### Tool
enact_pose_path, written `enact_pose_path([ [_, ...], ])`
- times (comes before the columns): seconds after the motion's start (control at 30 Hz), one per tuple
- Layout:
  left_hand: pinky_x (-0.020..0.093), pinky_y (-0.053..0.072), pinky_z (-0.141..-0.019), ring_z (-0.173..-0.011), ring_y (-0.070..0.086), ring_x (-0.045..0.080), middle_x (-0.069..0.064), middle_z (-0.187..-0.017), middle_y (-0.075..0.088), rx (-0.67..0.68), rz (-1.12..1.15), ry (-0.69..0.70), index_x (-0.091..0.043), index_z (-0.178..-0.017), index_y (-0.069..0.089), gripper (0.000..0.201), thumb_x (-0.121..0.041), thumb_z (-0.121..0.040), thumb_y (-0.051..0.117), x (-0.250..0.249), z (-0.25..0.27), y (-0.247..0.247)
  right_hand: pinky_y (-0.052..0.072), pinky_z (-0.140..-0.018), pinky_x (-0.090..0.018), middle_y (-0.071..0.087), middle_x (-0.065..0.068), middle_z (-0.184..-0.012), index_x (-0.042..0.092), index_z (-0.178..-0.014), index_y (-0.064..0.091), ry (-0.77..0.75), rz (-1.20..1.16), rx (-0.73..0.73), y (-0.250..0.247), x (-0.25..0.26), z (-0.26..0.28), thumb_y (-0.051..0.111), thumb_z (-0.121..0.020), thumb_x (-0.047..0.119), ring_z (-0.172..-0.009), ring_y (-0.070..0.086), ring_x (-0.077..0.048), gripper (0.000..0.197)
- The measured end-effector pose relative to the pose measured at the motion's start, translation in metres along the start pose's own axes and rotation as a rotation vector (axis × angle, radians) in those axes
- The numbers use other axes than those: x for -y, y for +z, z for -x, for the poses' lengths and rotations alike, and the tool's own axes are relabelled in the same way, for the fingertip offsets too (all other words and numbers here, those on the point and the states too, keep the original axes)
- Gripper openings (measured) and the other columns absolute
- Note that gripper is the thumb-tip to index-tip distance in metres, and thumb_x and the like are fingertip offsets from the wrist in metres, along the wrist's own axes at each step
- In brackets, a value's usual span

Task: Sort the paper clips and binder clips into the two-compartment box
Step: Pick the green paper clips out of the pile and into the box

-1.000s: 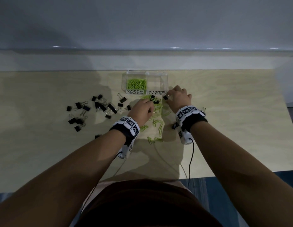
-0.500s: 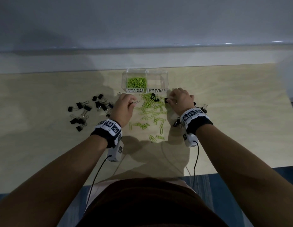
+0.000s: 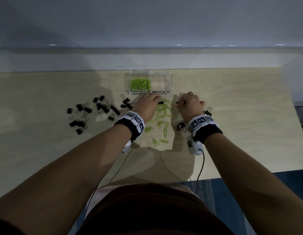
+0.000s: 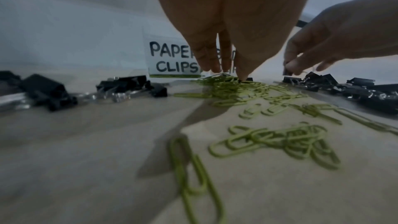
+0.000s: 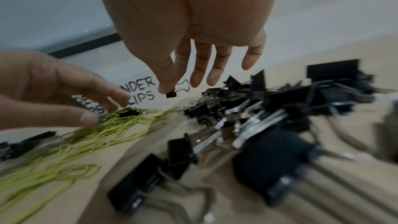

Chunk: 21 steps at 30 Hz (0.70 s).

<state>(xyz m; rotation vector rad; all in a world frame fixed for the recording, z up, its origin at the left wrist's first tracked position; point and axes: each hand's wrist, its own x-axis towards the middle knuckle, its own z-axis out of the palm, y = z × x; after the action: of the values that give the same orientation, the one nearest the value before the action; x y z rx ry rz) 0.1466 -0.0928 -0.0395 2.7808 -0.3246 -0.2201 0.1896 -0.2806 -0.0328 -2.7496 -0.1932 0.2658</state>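
Black binder clip (image 5: 171, 94) pinched by right hand (image 5: 189, 28), clearest wrist-side

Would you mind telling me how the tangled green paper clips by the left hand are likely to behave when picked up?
The green paper clips lie interlocked under the left hand, so several would probably lift together. They are thin wire lying flat on the table, so likely light but fiddly to pinch. Pushed, they would probably slide rather than roll.

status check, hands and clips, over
Right hand pinches small binder clip. Left hand fingertips down on paper clips. Binder compartment looks empty.
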Motion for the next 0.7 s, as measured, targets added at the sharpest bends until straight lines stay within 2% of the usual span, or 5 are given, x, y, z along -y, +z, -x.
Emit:
enact_pose_path([
  [0.1,0.038,0.046,-0.099,-0.125,0.039,0.029,0.012,-0.143,0.035,-0.032,0.071,-0.075,-0.009,-0.141,0.032,0.060,0.002,-0.087,0.055,0.000,0.007,0.003,0.030,-0.084,-0.043,0.054,-0.003,-0.101,0.015,-0.093,0.062,0.057,0.045,-0.071,-0.006,-0.012,0.010,0.063,-0.081,0.026,-0.099,0.048,-0.028,0.016],
  [0.2,0.032,0.046,-0.098,-0.120,0.045,0.024,0.013,-0.141,0.032,-0.058,0.202,-0.136,-0.015,-0.143,0.027,0.066,-0.005,-0.087,0.058,0.004,0.022,0.006,0.036,-0.085,-0.042,0.057,-0.006,-0.101,0.012,-0.096,0.064,-0.108,0.073,-0.110,-0.001,-0.005,0.021,0.061,-0.081,0.019,-0.095,0.052,-0.028,0.018],
  [0.43,0.034,0.044,-0.100,-0.114,0.051,0.019,0.007,-0.125,0.054,0.020,0.339,-0.062,-0.014,-0.138,0.037,0.054,-0.011,-0.088,0.057,0.015,0.062,0.008,0.052,-0.083,-0.043,0.056,-0.015,-0.119,0.002,-0.105,0.065,-0.365,-0.074,0.123,0.028,0.037,0.060,0.055,-0.080,0.004,-0.101,0.053,-0.032,0.027],
  [0.53,0.031,0.044,-0.100,-0.114,0.051,0.014,0.002,-0.126,0.054,-0.022,0.399,-0.076,-0.018,-0.136,0.039,0.054,-0.015,-0.087,0.061,0.025,0.079,0.002,0.054,-0.073,-0.042,0.059,-0.013,-0.112,0.004,-0.106,0.065,-0.493,-0.123,0.148,0.036,0.035,0.074,0.056,-0.075,0.015,-0.090,0.056,-0.032,0.034],
  [0.7,0.030,0.038,-0.103,-0.124,0.038,0.016,0.005,-0.139,0.035,0.114,0.340,-0.147,-0.017,-0.142,0.031,0.080,-0.025,-0.076,0.074,0.043,0.103,-0.004,0.048,-0.087,-0.041,0.045,-0.005,-0.124,0.019,-0.129,0.050,-0.323,-0.108,0.205,0.027,0.021,0.077,0.073,-0.071,0.042,-0.110,0.041,-0.024,0.066],
])
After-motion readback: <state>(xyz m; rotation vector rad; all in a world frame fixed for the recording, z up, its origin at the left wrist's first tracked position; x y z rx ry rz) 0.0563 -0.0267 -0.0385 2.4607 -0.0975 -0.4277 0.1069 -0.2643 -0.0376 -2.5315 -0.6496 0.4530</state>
